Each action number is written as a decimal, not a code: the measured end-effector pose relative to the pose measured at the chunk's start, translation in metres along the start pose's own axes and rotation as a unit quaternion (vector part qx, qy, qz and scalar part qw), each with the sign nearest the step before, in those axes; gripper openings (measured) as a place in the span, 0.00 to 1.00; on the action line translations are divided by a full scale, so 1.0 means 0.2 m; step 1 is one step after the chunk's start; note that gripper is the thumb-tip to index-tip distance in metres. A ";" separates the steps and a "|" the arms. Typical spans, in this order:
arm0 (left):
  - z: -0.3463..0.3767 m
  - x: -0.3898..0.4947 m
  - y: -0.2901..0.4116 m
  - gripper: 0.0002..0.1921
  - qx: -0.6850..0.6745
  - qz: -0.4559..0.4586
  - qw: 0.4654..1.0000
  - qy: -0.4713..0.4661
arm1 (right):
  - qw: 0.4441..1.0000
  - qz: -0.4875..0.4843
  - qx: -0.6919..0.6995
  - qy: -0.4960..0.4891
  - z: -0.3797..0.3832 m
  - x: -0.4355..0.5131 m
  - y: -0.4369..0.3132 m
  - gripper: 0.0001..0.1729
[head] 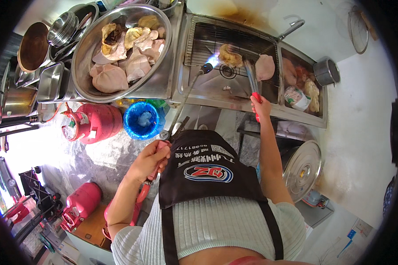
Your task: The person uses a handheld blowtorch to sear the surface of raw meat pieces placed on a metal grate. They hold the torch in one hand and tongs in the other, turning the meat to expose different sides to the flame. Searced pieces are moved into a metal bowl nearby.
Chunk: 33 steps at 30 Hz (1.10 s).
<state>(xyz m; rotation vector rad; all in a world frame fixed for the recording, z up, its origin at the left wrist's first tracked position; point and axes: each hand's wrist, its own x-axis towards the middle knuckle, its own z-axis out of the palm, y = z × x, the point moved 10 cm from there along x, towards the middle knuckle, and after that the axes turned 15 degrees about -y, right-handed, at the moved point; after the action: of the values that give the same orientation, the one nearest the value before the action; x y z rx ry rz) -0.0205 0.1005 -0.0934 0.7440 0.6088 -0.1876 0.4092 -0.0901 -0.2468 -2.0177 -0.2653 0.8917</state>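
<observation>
My left hand (151, 161) grips the pink handle of a long gas torch (189, 91). A blue-white flame (213, 60) leaves its black nozzle, pointed at a browned piece of meat (230, 55). That piece, possibly skin-on, rests on a wire rack (202, 31) laid over a steel sink basin (202, 87). In my right hand (262, 106) are metal tongs (251, 76) with red grips. Their tips reach between the browned piece and a paler piece of meat (265, 67) at the right on the rack; contact is unclear.
A large steel bowl (81, 79) of meat pieces stands left of the sink. Water fills the right basin (322, 102), which holds more meat and a plastic bag. Below are a red gas cylinder (106, 122) and a blue-lined bin (131, 121). A faucet (293, 28) juts over the sink.
</observation>
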 end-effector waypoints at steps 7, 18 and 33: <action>0.13 0.06 0.00 0.09 -0.003 -0.020 1.000 -0.022 | 0.986 -0.002 0.158 0.054 -0.08 -0.23 0.03 0.17; 0.29 0.17 -0.10 0.09 0.162 -0.094 0.980 -0.066 | 0.964 0.039 0.256 0.056 -0.10 -0.51 0.24 0.24; 0.33 0.13 -0.09 0.13 0.177 -0.017 0.983 -0.045 | 0.992 -0.012 0.106 -0.060 0.00 -0.17 0.04 0.26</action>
<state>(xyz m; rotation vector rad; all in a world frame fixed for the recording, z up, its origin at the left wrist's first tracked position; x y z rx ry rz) 0.0242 0.0426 -0.0814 1.0627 0.5074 -0.3652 0.3830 -0.1112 -0.2370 -1.7643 -0.2497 0.9861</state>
